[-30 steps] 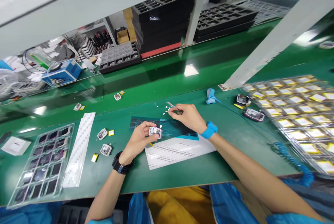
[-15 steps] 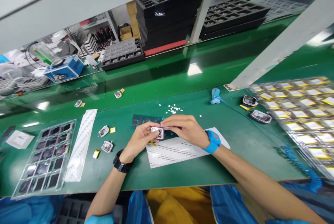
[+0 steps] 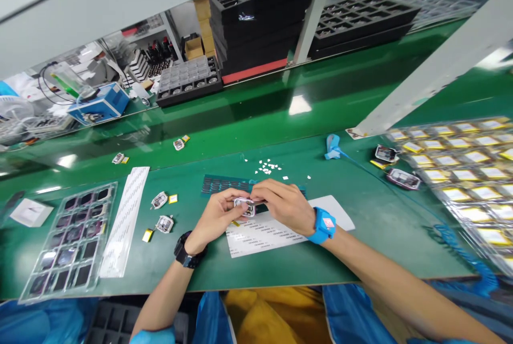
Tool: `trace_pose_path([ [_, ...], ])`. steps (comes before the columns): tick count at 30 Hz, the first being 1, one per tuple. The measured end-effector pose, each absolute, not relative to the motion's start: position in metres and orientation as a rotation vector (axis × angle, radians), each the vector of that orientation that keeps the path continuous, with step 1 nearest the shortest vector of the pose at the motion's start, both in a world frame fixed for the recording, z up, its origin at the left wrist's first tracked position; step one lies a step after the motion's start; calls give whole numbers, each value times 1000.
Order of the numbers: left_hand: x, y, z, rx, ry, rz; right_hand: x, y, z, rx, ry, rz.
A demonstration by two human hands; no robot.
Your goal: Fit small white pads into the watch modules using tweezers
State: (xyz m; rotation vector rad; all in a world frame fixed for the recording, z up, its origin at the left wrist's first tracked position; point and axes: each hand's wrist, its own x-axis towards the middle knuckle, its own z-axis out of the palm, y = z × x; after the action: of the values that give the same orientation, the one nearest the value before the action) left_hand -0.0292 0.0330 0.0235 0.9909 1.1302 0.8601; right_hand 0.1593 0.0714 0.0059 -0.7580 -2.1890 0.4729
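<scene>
Green bench (image 3: 360,237) carries a white printed sheet (image 3: 264,234) at its near edge. Just above the sheet, the left hand (image 3: 214,218) pinches a small silver module (image 3: 244,206), and the right hand (image 3: 282,206) presses thin tweezers (image 3: 260,203) on it. Farther, small white bits (image 3: 267,165) lie scattered.

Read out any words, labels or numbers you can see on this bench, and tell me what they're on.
Nothing can be read.
White sheet under the hands: rows of print, too small.
White strip: fine print, blurred.
Blue wristband: small red mark, unreadable.
Yellow labels in the right tray: blurred.
</scene>
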Motion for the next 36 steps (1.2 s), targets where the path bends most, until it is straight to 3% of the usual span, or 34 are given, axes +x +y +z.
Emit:
trace_pose_path([
  [8,-9,23,16,962,1320,1128,143,62,4,-863,-1960,702],
  [19,-6,17,9,1087,1377,1230,138,55,4,-898,-1869,683],
  [28,-6,20,19,954,1329,1309,144,69,11,-951,-1613,1218],
  [36,-5,20,16,1010,1381,1341,145,64,17,-946,-1625,1223],
])
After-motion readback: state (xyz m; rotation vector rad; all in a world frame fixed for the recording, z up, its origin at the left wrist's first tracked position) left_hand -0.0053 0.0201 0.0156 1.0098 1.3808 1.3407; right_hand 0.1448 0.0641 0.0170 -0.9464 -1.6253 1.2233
